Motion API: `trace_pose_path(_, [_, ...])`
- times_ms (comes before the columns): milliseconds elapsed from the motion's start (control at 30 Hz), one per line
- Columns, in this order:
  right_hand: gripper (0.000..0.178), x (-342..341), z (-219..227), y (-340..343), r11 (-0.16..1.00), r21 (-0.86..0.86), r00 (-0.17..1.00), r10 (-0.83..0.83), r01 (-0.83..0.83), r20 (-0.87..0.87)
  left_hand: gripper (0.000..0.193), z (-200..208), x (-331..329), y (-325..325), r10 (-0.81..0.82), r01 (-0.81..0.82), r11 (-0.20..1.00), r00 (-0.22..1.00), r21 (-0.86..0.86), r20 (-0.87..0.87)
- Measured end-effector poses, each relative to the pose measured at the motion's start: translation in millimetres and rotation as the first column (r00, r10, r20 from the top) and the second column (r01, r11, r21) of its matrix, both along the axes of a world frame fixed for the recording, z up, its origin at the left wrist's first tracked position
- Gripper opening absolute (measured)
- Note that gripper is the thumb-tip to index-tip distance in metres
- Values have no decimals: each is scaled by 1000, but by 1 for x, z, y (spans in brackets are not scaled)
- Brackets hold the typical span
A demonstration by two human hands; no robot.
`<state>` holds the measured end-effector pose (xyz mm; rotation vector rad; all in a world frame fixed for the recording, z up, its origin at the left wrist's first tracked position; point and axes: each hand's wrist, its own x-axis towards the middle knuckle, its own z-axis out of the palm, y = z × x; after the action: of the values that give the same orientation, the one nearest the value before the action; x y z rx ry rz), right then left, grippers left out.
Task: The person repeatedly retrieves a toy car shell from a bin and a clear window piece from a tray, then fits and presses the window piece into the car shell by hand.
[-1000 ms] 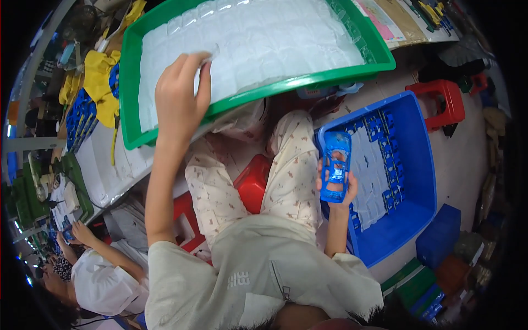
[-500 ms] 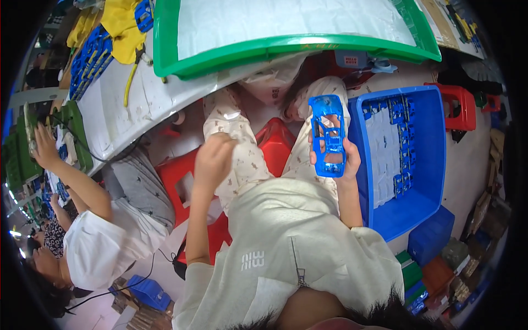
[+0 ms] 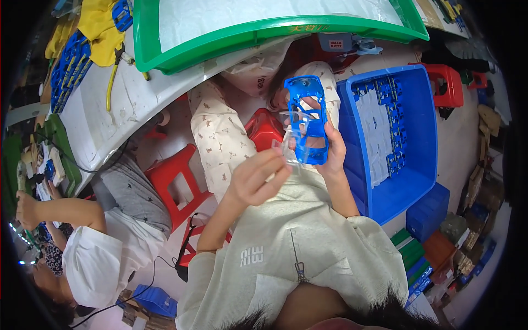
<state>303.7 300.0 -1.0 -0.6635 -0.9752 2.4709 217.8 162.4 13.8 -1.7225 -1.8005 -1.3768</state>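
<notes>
In my right hand (image 3: 335,151) is a glossy blue toy car body shell (image 3: 304,86) with open windows, held upright above my lap. The fingers wrap its right side and lower end, and some show through the openings. My left hand (image 3: 255,178) pinches a clear plastic piece (image 3: 288,145), thin and see-through, close against the shell's lower left side. Whether the clear piece touches the shell I cannot tell. Its exact shape is blurred.
A blue bin (image 3: 375,204) at my right holds blue parts and white sheeting. Ahead, a green tray (image 3: 280,30) lined with white rests on the table (image 3: 104,129). Pliers (image 3: 114,77) lie there. Red stools (image 3: 175,184) stand nearby; a co-worker (image 3: 91,258) sits at left.
My left hand has moved right and nearer the shell, now with the clear piece in view. The shell has shifted left and up slightly. The co-worker's arm has lowered.
</notes>
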Motion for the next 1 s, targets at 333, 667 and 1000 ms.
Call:
trace_pose_path(333, [58, 0, 4, 7, 984, -88, 953, 122, -152, -277, 25, 6, 5, 9, -98, 92, 994, 988, 56, 116])
trace_pose_path(667, [61, -4, 15, -1, 988, 93, 983, 131, -120, -126, 34, 7, 10, 25, 11, -13, 1000, 979, 8, 205])
trace_pose_path(1000, [55, -3, 11, -5, 998, 27, 989, 64, -61, -134, 36, 23, 11, 25, 140, -77, 902, 983, -426, 118])
